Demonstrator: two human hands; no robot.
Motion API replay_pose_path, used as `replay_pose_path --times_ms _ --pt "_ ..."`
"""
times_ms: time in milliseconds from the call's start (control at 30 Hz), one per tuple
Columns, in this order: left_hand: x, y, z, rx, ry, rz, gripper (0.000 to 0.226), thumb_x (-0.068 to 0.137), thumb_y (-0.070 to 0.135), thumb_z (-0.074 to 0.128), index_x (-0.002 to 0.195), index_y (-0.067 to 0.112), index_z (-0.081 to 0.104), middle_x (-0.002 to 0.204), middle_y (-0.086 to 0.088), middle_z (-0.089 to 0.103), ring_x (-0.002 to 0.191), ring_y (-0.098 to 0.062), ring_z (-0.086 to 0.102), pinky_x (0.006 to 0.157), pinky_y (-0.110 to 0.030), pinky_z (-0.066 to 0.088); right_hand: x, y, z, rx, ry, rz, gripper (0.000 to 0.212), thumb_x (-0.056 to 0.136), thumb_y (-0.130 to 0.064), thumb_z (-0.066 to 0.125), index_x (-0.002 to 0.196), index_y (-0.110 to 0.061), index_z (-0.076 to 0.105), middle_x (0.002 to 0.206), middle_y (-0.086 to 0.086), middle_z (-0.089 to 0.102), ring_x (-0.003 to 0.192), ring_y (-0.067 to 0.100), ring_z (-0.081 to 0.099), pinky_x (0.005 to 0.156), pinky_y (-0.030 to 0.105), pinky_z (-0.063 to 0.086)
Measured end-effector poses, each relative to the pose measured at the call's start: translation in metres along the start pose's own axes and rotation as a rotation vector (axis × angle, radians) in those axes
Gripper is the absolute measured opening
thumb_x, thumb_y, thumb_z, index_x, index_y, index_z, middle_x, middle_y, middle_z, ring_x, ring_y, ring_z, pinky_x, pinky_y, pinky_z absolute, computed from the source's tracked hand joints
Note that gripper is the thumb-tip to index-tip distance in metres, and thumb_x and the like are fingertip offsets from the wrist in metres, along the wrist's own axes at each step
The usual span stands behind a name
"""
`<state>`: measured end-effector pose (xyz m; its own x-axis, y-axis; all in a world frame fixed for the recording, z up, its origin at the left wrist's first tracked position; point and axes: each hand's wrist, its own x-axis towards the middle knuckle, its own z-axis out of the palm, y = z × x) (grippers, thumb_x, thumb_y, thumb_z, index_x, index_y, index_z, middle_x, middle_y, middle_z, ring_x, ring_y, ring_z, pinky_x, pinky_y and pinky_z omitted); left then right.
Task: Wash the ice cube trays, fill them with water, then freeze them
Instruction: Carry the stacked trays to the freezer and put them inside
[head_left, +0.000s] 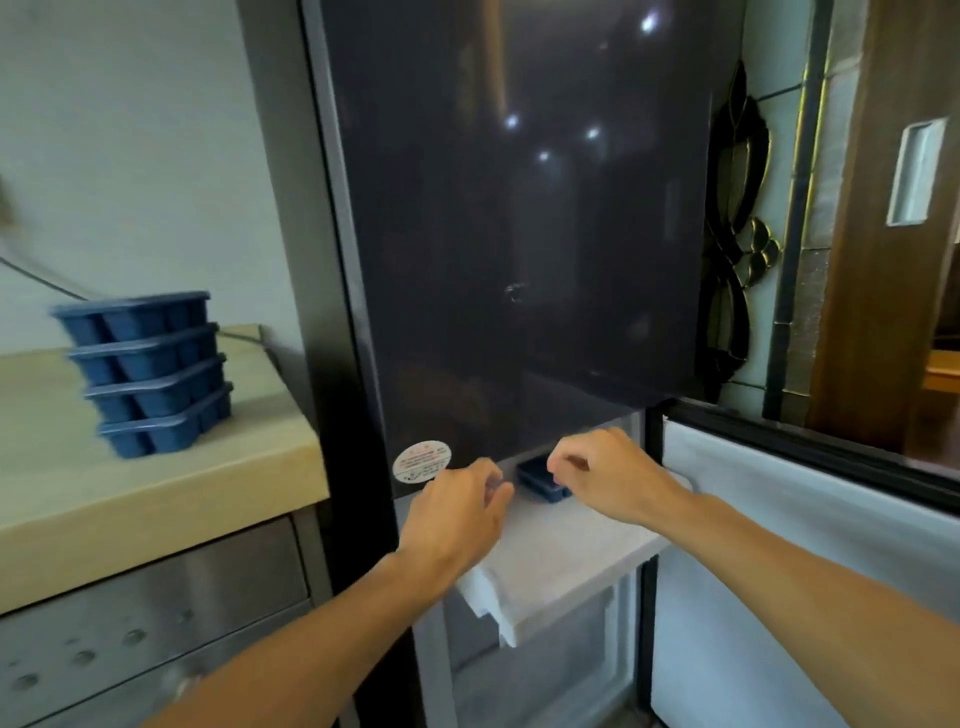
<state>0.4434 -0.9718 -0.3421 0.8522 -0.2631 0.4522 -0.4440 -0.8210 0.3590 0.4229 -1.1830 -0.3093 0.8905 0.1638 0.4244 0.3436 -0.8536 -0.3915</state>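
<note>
A small dark blue plastic ice cube tray (540, 486) sits at the back of a white frosted freezer drawer (561, 551), which stands pulled out below a glossy dark refrigerator door (519, 234). The tray lies just under the lower edge of that door, between the two hands.

The left hand (457, 506) hovers over the drawer's left rear corner, just beside the tray. Its fingers (493, 480) are curled in towards the thumb, and a narrow gap shows between them and the tray's left end. Blur hides whether they pinch anything. The right hand (610, 470) is over the tray's right end, its fingers (563, 460) bent down at the tray's rim. Whether they grip the tray or only hang above it cannot be told.

To the left, a stack of four blue plastic ice cube trays (148, 374) stands on a pale wooden tabletop (208, 483), leaning slightly and well apart from the hands. Below the tabletop is a brushed steel cabinet front (156, 587). A round white sticker (422, 461) sits low on the dark door, just above the left hand. To the right, the white-lined freezer door (779, 545) is swung open
</note>
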Motion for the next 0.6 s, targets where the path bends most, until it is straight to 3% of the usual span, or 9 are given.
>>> replay_pose_path --times_ms 133,200,333,433,600 --pt "-0.031 -0.019 -0.072 -0.005 0.213 0.034 0.020 0.099 0.047 0.052 0.094 0.032 0.063 0.086 0.013 0.071 0.075 -0.010 0.066 0.067 -0.033 0.055 0.005 -0.088 -0.029 0.103 0.083 -0.184 0.021 0.093 -0.014 0.057 0.079 -0.018 0.072 0.074 -0.007 0.073 0.069 0.016 0.068 0.070 0.042 0.055" --pt "-0.046 -0.031 -0.113 0.022 0.324 0.048 0.021 0.099 0.047 0.052 0.087 0.032 0.060 0.075 0.012 0.069 0.063 -0.006 0.062 0.053 -0.024 0.045 0.014 -0.132 -0.038 0.165 0.115 -0.274 0.021 0.094 -0.015 0.057 0.080 -0.018 0.073 0.072 -0.007 0.073 0.065 0.015 0.068 0.068 0.042 0.056" --pt "-0.077 -0.053 -0.179 0.095 0.544 0.049 0.027 0.098 0.046 0.052 0.082 0.027 0.060 0.067 0.013 0.062 0.059 -0.010 0.057 0.051 -0.027 0.042 0.038 -0.213 -0.036 0.218 0.138 -0.458 0.023 0.097 -0.021 0.056 0.080 -0.017 0.071 0.072 -0.002 0.071 0.067 0.018 0.066 0.069 0.044 0.055" --pt "-0.092 -0.074 -0.213 0.129 0.626 -0.013 0.028 0.098 0.044 0.054 0.081 0.022 0.061 0.064 0.013 0.058 0.057 -0.011 0.055 0.051 -0.032 0.043 0.060 -0.260 -0.023 0.219 0.121 -0.486 0.019 0.099 -0.032 0.059 0.100 -0.019 0.072 0.089 -0.006 0.073 0.084 0.014 0.067 0.080 0.041 0.057" --pt "-0.103 -0.106 -0.246 0.181 0.685 -0.135 0.025 0.097 0.047 0.051 0.085 0.027 0.060 0.053 0.011 0.054 0.048 -0.005 0.050 0.048 -0.028 0.038 0.101 -0.319 -0.003 0.078 0.115 -0.523 0.047 0.098 -0.048 0.060 0.132 -0.016 0.059 0.127 0.003 0.066 0.114 0.025 0.061 0.089 0.041 0.051"
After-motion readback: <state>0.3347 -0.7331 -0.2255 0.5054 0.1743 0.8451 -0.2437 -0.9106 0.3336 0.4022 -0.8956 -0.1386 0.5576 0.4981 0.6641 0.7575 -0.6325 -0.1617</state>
